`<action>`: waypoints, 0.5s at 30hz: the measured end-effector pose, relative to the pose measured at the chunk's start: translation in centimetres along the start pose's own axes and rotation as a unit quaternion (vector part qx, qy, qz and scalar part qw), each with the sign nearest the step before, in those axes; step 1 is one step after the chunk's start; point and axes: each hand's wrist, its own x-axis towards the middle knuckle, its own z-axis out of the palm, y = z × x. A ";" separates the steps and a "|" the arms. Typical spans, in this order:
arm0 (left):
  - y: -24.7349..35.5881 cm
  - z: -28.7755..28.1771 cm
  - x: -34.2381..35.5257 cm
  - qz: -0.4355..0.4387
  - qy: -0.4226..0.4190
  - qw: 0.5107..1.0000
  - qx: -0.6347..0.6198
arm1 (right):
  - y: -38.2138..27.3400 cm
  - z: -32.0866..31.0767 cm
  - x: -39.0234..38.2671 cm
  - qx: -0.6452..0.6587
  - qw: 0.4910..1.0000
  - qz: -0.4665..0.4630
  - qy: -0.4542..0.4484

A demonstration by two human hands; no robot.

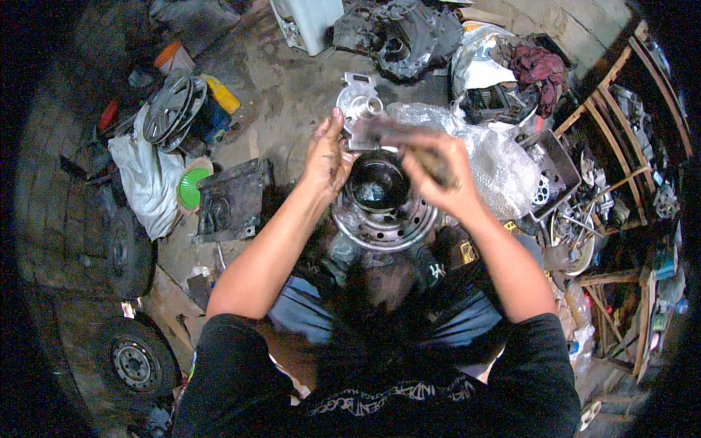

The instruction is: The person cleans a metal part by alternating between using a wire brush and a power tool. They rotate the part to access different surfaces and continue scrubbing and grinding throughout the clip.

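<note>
My left hand (326, 155) is closed on the side of a silver cast-metal part (355, 98) with a round ring-shaped opening, held up in front of me. My right hand (440, 171) is smeared by motion, its fingers curled round a brownish elongated tool (391, 133) that reaches across the lower edge of the part. The tool's exact kind is lost in the blur. Just below both hands a round black basin (358, 182) with dark, shiny contents rests on a steel wheel rim (387, 237). The rim lies between my legs.
Beyond the part sits a dark gearbox casing (398, 44). Bubble wrap (504, 171) and a grey crate of parts (566, 164) lie to the right, before a wooden rack (610, 109). Leftward are a flat dark panel (234, 201), wheel covers (175, 109) and tyres (135, 361).
</note>
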 end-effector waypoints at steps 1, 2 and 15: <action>0.0 -0.4 0.3 -0.003 0.005 1.000 -0.013 | 0.4 -0.2 0.9 -0.013 0.998 0.009 0.054; -0.1 -0.7 0.6 -0.007 0.010 1.000 -0.026 | 0.2 -1.1 1.6 -0.070 0.995 -0.022 0.063; -0.3 -0.9 0.2 0.004 0.019 0.999 -0.035 | -3.8 -0.2 0.7 0.078 0.995 0.045 -0.032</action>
